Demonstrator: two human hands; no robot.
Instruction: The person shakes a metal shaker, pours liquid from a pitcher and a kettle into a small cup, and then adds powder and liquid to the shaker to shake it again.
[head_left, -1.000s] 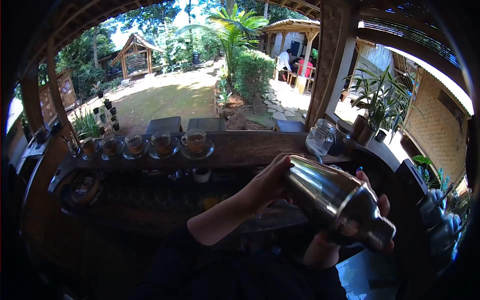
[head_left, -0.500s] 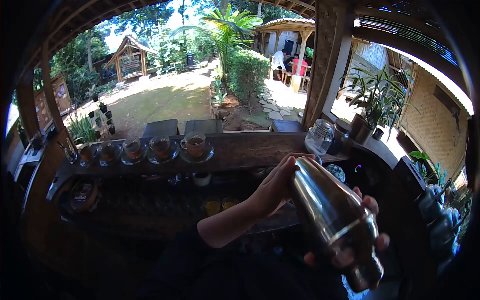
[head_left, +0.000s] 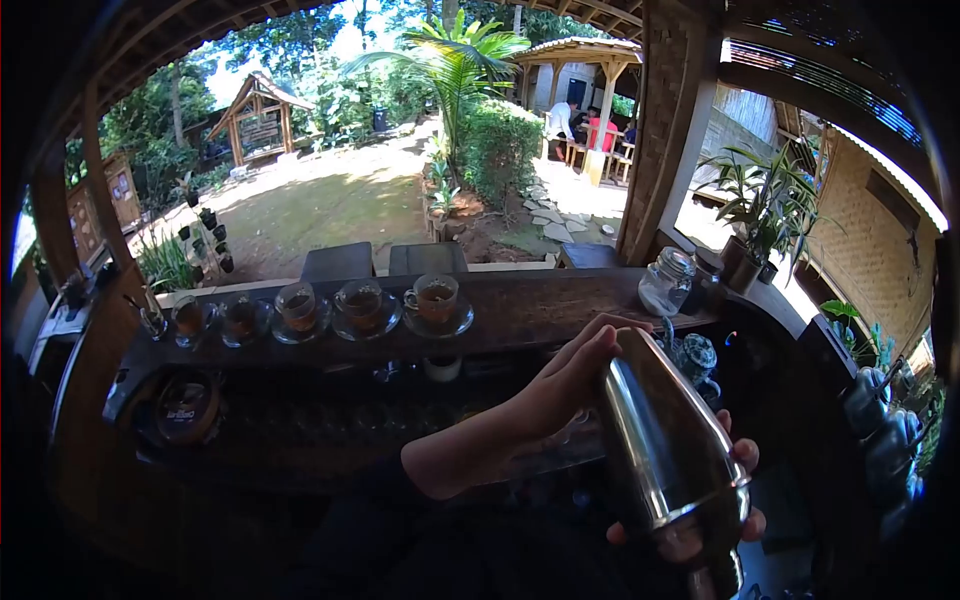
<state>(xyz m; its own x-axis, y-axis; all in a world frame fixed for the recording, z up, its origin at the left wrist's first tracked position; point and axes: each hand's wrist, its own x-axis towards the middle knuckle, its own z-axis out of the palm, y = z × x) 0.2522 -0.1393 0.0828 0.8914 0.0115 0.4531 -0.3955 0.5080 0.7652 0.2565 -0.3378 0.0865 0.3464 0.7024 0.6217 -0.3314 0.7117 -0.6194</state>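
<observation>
A shiny metal cocktail shaker (head_left: 665, 435) is held at a slant in front of me, its flat base up and its narrow cap end down. My left hand (head_left: 572, 375) presses against the base end, palm and fingers along its upper left side. Around the lower part wraps my right hand (head_left: 742, 465); its fingertips show on both sides of the metal, while the palm is hidden behind the shaker. Just beyond the shaker is a patterned teapot-like vessel (head_left: 697, 355), partly covered by it.
On the wooden counter (head_left: 540, 300) stands a row of several glass cups on saucers, the nearest a cup of brown drink (head_left: 436, 297). To the right are a glass jar (head_left: 668, 280) and a potted plant (head_left: 765, 205). Dark stools (head_left: 428, 259) stand beyond; people sit under a far shelter.
The shaker and both hands have shifted slightly right and down in view, still together. The shaker stands a little more upright. The whole scene has moved slightly with my head.
</observation>
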